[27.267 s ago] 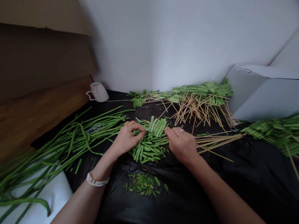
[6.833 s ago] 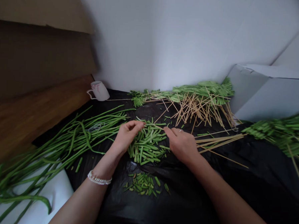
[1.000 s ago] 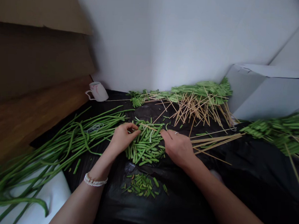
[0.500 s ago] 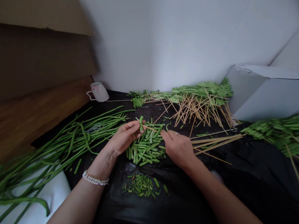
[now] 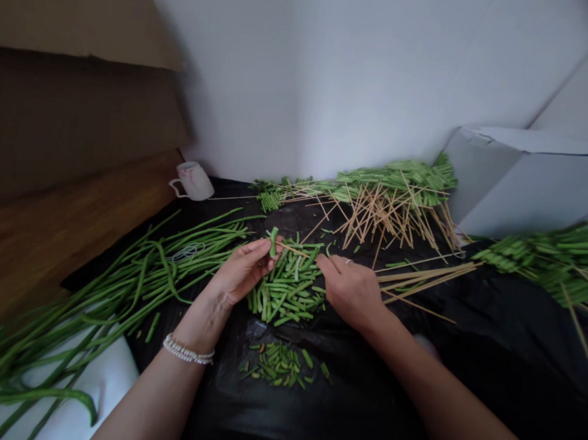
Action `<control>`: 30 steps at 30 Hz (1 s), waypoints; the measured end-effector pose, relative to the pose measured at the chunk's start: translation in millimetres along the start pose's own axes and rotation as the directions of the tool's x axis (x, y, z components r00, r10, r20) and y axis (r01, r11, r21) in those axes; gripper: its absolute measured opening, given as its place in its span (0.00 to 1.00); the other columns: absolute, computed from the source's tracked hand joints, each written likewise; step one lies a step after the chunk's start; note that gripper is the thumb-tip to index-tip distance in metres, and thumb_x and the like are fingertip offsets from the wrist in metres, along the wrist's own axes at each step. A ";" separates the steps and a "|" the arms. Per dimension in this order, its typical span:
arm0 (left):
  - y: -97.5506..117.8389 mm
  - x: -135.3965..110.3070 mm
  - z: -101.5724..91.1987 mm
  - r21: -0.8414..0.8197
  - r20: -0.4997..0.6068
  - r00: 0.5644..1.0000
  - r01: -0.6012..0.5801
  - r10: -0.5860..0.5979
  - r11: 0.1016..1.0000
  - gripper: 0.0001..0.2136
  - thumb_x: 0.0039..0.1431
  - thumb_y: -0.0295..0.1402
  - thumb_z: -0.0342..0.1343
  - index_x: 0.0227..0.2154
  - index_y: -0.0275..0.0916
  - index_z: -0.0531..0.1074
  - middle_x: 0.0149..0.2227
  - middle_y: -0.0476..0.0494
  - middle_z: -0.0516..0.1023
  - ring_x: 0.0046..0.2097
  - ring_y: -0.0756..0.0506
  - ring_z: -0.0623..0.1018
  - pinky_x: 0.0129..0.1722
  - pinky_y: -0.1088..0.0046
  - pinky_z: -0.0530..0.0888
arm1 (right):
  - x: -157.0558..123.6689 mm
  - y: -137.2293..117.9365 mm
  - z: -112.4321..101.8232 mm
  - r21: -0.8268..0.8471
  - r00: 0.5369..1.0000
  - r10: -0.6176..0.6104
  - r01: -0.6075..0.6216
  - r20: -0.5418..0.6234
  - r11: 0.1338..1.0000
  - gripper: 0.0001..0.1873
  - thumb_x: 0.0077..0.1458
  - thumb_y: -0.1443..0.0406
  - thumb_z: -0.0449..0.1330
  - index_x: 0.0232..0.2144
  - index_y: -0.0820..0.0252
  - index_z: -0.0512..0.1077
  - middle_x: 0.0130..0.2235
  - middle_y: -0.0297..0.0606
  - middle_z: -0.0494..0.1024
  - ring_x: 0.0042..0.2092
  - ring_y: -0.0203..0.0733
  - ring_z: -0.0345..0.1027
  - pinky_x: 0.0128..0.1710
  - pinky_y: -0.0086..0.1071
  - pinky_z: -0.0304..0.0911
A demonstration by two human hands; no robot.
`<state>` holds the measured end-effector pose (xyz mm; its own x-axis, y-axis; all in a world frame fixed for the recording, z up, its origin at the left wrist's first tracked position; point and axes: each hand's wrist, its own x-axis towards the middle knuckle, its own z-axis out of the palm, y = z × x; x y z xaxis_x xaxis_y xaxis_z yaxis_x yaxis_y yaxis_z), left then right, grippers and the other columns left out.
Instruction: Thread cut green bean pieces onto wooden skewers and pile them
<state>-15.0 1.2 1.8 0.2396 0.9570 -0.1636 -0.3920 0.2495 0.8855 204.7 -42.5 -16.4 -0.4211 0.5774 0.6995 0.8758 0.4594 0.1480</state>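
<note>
My left hand pinches a short green bean piece upright between thumb and fingers. My right hand is closed on a thin bamboo skewer, whose tip points left at that bean piece. Both hands hover over a pile of cut bean pieces on the black plastic sheet. A smaller heap of trimmed bean ends lies nearer to me.
Long uncut beans spread to the left, partly over a white surface. Loose skewers lie right of my hand. Skewered bean bundles lie at the back and right. A white mug lies on its side; a white box is at right.
My left hand picked a bean piece from the pile, turned palm-up and lifted it to the skewer tip. My right hand kept hold of the skewer.
</note>
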 end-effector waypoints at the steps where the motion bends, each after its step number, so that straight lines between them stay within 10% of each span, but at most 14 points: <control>1: 0.1 -0.2 0.3 0.006 0.000 1.000 -0.001 0.001 1.000 0.12 0.50 0.31 0.65 0.39 0.35 0.79 0.35 0.44 0.78 0.33 0.53 0.74 0.33 0.81 0.72 | 0.0 0.0 0.1 0.003 1.000 -0.001 0.001 0.001 1.000 0.14 0.56 0.74 0.50 0.40 0.63 0.73 0.27 0.34 0.71 0.28 0.35 0.59 0.27 0.31 0.48; 21: -3.5 -3.2 5.1 0.416 -0.042 0.990 -0.107 0.137 0.903 0.14 0.47 0.43 0.65 0.28 0.36 0.79 0.38 0.41 0.80 0.41 0.45 0.75 0.41 0.72 0.70 | -2.9 -3.4 1.6 0.025 0.997 0.013 -0.015 0.079 1.000 0.14 0.54 0.74 0.50 0.39 0.62 0.73 0.27 0.34 0.71 0.28 0.35 0.59 0.27 0.32 0.47; 30: -6.6 -0.5 2.2 0.157 -0.045 0.998 -0.042 0.050 0.987 0.13 0.45 0.37 0.68 0.32 0.35 0.78 0.32 0.44 0.78 0.33 0.51 0.75 0.33 0.78 0.71 | -2.5 -4.0 2.1 0.053 0.997 0.023 -0.027 0.076 0.998 0.14 0.55 0.73 0.49 0.40 0.62 0.73 0.28 0.34 0.72 0.28 0.35 0.59 0.27 0.31 0.47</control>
<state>-10.6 -1.3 -3.0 0.1799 0.9739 -0.1384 -0.2577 0.1824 0.9488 201.8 -44.3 -20.2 -0.4178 0.6370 0.6478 0.8730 0.4791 0.0919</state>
